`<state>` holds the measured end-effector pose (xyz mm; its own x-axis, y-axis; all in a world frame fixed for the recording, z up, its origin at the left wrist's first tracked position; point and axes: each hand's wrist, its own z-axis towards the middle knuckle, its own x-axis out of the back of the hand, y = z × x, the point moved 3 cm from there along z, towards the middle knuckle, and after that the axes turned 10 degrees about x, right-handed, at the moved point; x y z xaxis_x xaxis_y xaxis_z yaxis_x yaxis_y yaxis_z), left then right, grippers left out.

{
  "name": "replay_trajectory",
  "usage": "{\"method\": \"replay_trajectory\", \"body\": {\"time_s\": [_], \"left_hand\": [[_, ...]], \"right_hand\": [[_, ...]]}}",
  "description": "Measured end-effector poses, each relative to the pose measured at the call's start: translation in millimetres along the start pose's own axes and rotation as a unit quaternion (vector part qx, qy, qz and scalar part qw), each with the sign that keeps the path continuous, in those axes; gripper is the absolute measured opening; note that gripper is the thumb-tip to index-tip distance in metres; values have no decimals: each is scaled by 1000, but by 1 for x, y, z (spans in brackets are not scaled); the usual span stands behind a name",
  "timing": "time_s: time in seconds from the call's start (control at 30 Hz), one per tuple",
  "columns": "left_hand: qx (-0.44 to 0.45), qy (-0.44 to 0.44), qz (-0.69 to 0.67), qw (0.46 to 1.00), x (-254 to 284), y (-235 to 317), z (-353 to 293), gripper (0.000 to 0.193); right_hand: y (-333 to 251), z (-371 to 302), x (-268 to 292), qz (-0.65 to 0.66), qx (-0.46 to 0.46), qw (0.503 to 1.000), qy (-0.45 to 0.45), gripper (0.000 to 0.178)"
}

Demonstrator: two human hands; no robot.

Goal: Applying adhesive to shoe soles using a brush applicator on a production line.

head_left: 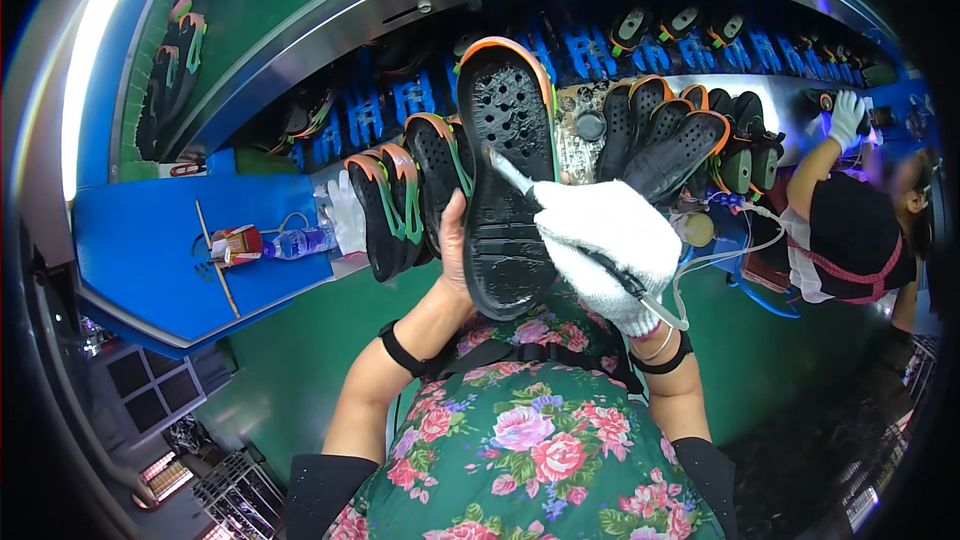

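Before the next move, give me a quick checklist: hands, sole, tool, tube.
1. Left-hand grip on the black sole: ok, thumb at its left edge.
2. Right-hand grip on the pen-like tool: ok.
3. Both hands gloved: not ok; only the right wears a white glove.
4. Tube clear of the sole: ok, looping beside the glove.
5. Sole wet all over: cannot tell; glossy patches show, but tool and glove cover part.

black, orange-edged sole [505, 230]; white glove [610, 240]; pink-flowered green apron [540, 440]; blue table [140, 250].
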<state>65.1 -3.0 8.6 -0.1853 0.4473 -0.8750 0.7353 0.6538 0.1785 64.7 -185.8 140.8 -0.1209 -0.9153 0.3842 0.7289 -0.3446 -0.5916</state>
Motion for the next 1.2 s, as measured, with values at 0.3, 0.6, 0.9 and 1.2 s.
{"method": "replay_trajectory", "body": {"time_s": [0.3,0.6,0.9,1.2], "left_hand": [[33,9,89,995,-13,-19,-4,88],[39,-24,16,999,1,-17,4,89],[-27,-78,-14,997,-15,11,1,83],[-22,-120,1,993,-63,16,25,98]], "right_hand": [[-2,24,4,-104,42,993,-19,31],[11,1,1,46,-87,993,60,29],[7,-5,-9,55,-14,998,40,27],[13,-10,-7,85,-11,992,91,21]]}}
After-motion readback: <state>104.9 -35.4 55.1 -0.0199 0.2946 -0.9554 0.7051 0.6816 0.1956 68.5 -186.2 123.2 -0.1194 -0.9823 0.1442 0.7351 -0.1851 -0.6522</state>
